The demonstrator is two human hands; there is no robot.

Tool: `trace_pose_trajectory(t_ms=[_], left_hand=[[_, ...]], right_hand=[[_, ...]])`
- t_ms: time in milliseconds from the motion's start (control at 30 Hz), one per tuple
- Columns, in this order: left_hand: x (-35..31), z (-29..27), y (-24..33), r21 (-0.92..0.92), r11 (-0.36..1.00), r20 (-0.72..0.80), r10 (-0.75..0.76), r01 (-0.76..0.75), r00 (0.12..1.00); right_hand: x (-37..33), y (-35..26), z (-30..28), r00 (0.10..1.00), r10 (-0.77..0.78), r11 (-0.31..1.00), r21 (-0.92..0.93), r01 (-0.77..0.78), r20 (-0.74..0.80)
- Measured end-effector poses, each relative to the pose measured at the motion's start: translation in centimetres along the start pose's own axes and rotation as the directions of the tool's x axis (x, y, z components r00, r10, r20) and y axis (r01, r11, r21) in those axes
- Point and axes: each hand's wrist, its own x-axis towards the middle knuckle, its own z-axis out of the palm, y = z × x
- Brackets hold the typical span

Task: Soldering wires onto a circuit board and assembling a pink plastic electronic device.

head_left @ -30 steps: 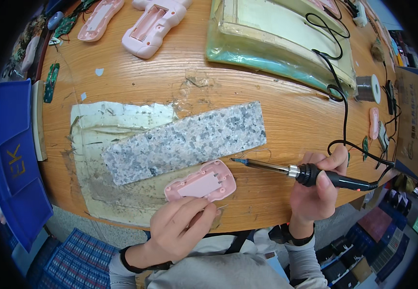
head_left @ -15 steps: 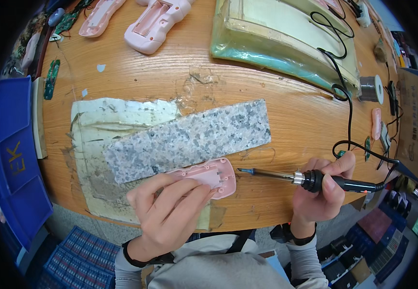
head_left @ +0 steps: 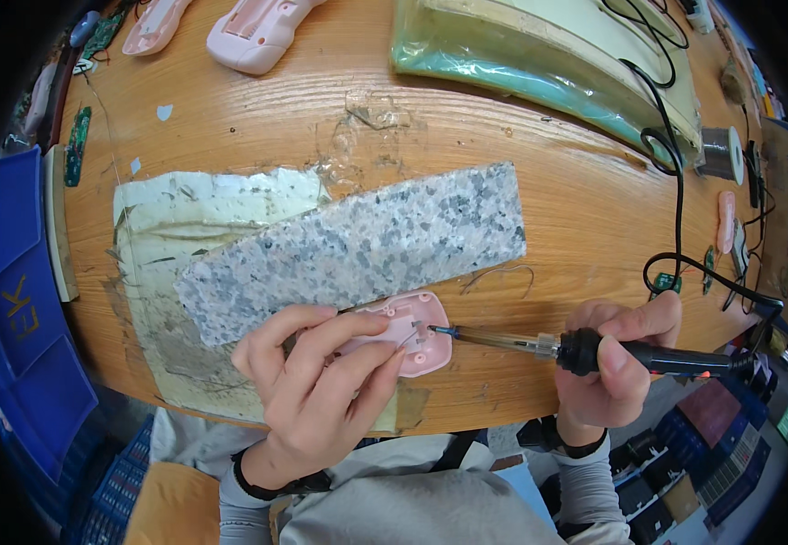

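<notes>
A pink plastic shell half (head_left: 430,350) lies hollow side up on the table, against the near edge of a speckled stone slab (head_left: 358,245). My left hand (head_left: 317,391) grips the shell from its left side, its fingers bent over the hollow and covering that end. Something thin, like a wire, shows by the fingertips, but I cannot make out whether they pinch it. My right hand (head_left: 608,368) holds a soldering iron (head_left: 539,344) by its black handle. The iron points left, its dark tip over the shell's right end near small metal contacts. Whether it touches them I cannot tell.
A worn pale sheet (head_left: 153,300) lies partly under the slab. More pink shells (head_left: 253,36) and a plastic-wrapped tray (head_left: 548,86) sit at the back. At right are a solder spool (head_left: 721,154) and the iron's looping black cord (head_left: 678,209). A blue bin (head_left: 26,309) stands left.
The soldering iron's tip has moved from beside the shell to over its right end. My left fingers have shifted on the shell. The whole view has shifted slightly.
</notes>
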Motion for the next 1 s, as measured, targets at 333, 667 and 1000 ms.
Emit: trace_pose_trajectory(t_ms=[333,667,1000], left_hand=[[0.1,0.2,-0.1,0.017,1.000,-0.002,-0.008,0.008,1.000],[0.4,0.4,0.0,-0.012,1.000,-0.010,-0.019,0.019,1.000],[0.7,0.5,0.1,-0.024,1.000,-0.014,-0.021,0.020,1.000]], right_hand=[[-0.2,0.1,0.7,0.999,0.025,0.993,-0.110,-0.030,-0.048],[-0.1,-0.3,0.7,0.997,0.071,0.991,-0.109,-0.073,-0.022],[-0.5,0.3,-0.8,0.989,-0.081,0.997,0.000,0.081,0.124]])
